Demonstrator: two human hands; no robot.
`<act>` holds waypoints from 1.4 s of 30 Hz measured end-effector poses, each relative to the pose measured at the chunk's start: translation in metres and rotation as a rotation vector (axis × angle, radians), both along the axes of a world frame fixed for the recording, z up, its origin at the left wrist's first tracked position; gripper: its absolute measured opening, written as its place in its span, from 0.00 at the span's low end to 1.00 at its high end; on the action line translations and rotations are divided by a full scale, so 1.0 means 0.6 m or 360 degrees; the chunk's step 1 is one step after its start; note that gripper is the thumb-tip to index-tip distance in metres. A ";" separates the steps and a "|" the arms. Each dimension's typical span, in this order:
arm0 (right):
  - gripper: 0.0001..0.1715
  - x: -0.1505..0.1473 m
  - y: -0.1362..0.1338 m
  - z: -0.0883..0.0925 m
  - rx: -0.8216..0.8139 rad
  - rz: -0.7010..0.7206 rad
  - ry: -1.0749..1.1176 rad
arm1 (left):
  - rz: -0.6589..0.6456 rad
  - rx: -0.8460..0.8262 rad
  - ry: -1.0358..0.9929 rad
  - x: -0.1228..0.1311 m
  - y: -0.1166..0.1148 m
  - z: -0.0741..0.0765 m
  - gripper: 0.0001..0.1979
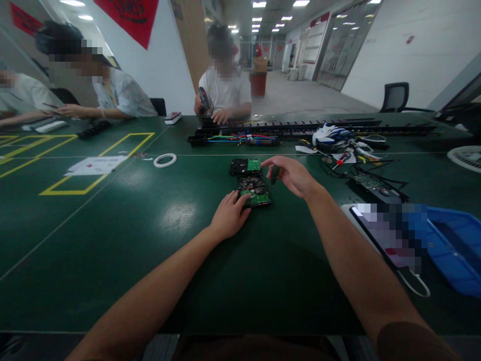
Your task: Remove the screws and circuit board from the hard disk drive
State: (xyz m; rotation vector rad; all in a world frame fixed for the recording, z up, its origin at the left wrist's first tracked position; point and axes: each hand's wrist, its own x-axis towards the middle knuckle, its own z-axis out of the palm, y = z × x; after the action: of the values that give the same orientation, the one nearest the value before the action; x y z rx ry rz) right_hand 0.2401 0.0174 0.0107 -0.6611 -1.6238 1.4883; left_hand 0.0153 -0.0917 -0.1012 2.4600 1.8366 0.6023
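Observation:
Two hard drives lie one behind the other in the middle of the green table. The near hard drive shows a green circuit board and a dark metal body. My left hand holds it at its left and near side, one finger resting on the board. In my right hand is a screwdriver with a dark handle, its shaft pointing down at the drive's right edge. Whether its tip touches a screw is too small to tell. My right index finger stretches toward the far hard drive; contact there is unclear.
Long black rails with coloured wires lie across the back, where a person sits with a tool. To the right are gloves, cables, a phone and a blue tray. A white ring and papers lie left.

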 end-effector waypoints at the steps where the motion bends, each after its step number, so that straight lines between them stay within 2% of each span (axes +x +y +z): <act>1: 0.15 0.000 0.001 -0.001 0.0006 -0.0005 -0.0002 | 0.0001 0.0004 -0.0001 0.000 0.000 0.000 0.26; 11: 0.13 -0.004 0.000 -0.002 -0.0143 0.0026 0.0110 | -0.0011 -0.0001 -0.0036 0.001 0.000 0.000 0.26; 18: 0.22 -0.001 0.004 -0.006 -0.0126 0.0156 0.0124 | -0.0004 -0.0004 -0.0027 0.002 -0.002 0.003 0.26; 32: 0.14 0.000 -0.002 0.003 0.0021 0.0006 -0.0016 | -0.0002 -0.0006 -0.0059 -0.001 -0.001 0.000 0.26; 38: 0.11 -0.002 -0.007 0.004 -0.0083 0.0112 0.0132 | -0.0013 0.0003 -0.0058 0.000 -0.002 0.001 0.26; 42: 0.11 -0.002 -0.006 0.003 -0.0106 0.0127 0.0105 | -0.0011 0.0015 -0.0054 0.000 -0.001 0.000 0.26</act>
State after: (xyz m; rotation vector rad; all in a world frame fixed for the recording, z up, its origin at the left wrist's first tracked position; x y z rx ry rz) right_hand 0.2388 0.0137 0.0125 -0.5833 -1.5722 1.6115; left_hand 0.0155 -0.0925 -0.1011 2.4450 1.8169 0.6500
